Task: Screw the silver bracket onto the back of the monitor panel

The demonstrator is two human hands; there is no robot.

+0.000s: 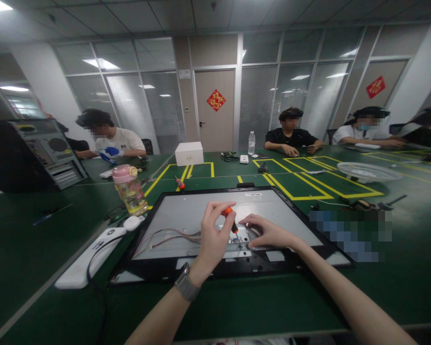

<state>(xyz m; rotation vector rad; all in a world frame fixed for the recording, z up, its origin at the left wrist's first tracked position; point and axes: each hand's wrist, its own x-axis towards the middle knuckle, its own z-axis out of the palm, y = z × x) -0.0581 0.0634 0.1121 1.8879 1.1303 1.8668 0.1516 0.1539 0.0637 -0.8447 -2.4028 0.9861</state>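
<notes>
My left hand (pixel 217 230) grips a screwdriver (pixel 230 214) by its orange and black handle. The screwdriver is tilted, and its shaft points down at a small metal plate (pixel 242 235) on the back of a flat display panel (pixel 187 206). My right hand (pixel 269 232) curves around the right end of that plate, thumb and fingers apart, fingertips resting at it. Thin wires (pixel 168 233) run from beside the plate across the left part of the panel. The screw under the tip is too small to make out, and my left hand hides part of the plate.
Left of the panel are a white power strip (pixel 89 258), a pink-lidded bottle (pixel 129 189) and a computer tower (pixel 39 153). A white box (pixel 189 154) stands behind. A round white grille (pixel 368 171) lies to the right. Several people sit across the green table (pixel 237 306).
</notes>
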